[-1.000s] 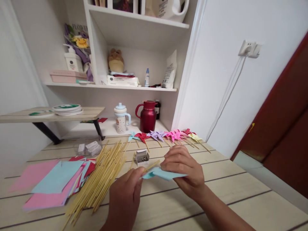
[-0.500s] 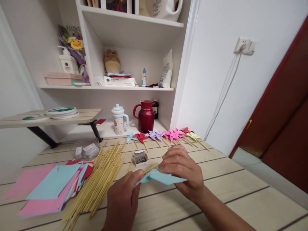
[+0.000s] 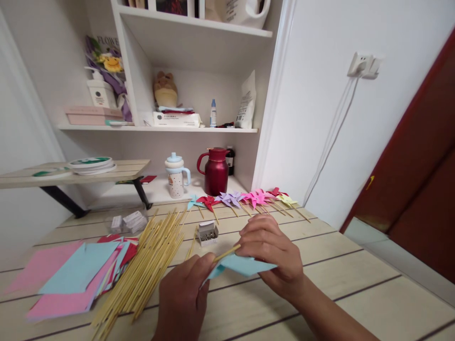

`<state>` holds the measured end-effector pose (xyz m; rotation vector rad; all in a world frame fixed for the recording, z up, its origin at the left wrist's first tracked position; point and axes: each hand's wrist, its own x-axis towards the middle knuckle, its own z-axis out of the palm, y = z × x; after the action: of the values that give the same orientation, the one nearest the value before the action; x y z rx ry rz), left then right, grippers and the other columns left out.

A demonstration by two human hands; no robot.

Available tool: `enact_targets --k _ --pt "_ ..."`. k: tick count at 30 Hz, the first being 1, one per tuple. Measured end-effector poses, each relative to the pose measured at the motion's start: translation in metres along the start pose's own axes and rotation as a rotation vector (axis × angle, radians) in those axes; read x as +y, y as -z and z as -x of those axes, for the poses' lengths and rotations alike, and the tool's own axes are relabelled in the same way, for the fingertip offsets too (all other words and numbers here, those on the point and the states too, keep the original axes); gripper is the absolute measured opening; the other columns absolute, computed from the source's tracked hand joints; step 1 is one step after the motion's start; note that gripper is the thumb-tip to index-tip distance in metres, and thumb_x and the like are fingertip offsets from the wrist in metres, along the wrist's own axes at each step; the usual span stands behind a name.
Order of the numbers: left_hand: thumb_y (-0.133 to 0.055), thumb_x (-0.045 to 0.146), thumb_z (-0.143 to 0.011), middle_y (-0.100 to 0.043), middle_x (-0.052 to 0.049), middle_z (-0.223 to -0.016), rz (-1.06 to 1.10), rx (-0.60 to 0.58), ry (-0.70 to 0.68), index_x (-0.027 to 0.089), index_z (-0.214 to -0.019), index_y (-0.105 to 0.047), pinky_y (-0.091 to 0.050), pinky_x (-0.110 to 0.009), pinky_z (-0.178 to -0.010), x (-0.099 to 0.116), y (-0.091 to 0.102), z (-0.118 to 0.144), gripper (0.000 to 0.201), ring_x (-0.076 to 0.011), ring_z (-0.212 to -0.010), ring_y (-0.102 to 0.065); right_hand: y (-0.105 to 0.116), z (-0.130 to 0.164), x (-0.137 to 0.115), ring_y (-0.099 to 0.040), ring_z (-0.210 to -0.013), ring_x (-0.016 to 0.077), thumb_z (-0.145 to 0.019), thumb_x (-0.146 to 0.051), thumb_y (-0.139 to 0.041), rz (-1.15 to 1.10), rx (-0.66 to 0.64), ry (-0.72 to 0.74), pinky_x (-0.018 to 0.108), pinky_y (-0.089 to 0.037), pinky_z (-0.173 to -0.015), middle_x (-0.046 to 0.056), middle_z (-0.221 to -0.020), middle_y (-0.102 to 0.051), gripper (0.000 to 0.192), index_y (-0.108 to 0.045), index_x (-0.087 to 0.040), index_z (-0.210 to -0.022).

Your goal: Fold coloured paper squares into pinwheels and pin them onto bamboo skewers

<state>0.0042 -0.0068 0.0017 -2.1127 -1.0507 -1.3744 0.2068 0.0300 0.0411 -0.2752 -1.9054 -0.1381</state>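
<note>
My left hand (image 3: 185, 293) pinches a thin wooden stick (image 3: 226, 252) between thumb and fingers. The stick's end reaches toward my right hand (image 3: 273, 251), which is closed around a light blue paper pinwheel (image 3: 245, 265). The pinwheel's folded blades hang between the hands, with its middle hidden behind my right fingers. Just beyond the hands stands a small open box (image 3: 208, 233) of metal pins. Left of my left hand lies a heap of wooden sticks (image 3: 142, 270). Beside it are sheets of coloured paper (image 3: 80, 267), mostly pink and blue.
Along the table's back edge lies a row of paper pinwheels on sticks (image 3: 231, 199). Behind them stand a red thermos jug (image 3: 216, 173) and a pale handled cup (image 3: 175, 177). A small raised stand (image 3: 128, 166) holds round white-rimmed discs (image 3: 91, 164). A clear container with small boxes (image 3: 130, 221) sits below.
My left hand has shifted slightly down along the stick, so a bit more of it shows. The pinwheel has moved slightly to the right with my right hand.
</note>
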Motion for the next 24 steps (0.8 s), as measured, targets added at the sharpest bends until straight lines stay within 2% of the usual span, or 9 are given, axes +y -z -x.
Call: enact_targets --k 9,24 --pt "-0.041 0.027 -0.097 -0.074 -0.003 -0.072 0.004 0.017 0.0 0.019 -0.097 -0.063 -0.051 -0.022 -0.05 0.0008 0.0015 -0.0012 0.023 -0.0148 -0.061 -0.07 0.0011 -0.0003 -0.0003 -0.063 -0.084 0.0223 -0.091 -0.017 -0.053 -0.002 -0.011 0.003 0.044 -0.049 -0.077 0.006 -0.083 -0.072 0.017 -0.068 -0.02 -0.097" --pt "-0.044 0.026 -0.096 -0.074 -0.002 -0.073 0.026 -0.027 0.002 0.019 -0.097 -0.065 -0.051 -0.022 -0.051 -0.0015 0.0023 0.0022 0.022 -0.015 -0.063 -0.07 0.002 -0.002 -0.0018 -0.063 -0.083 0.0223 -0.091 -0.016 -0.052 0.0 -0.01 -0.001 0.044 -0.05 -0.077 0.006 -0.081 -0.073 0.017 -0.068 -0.02 -0.096"
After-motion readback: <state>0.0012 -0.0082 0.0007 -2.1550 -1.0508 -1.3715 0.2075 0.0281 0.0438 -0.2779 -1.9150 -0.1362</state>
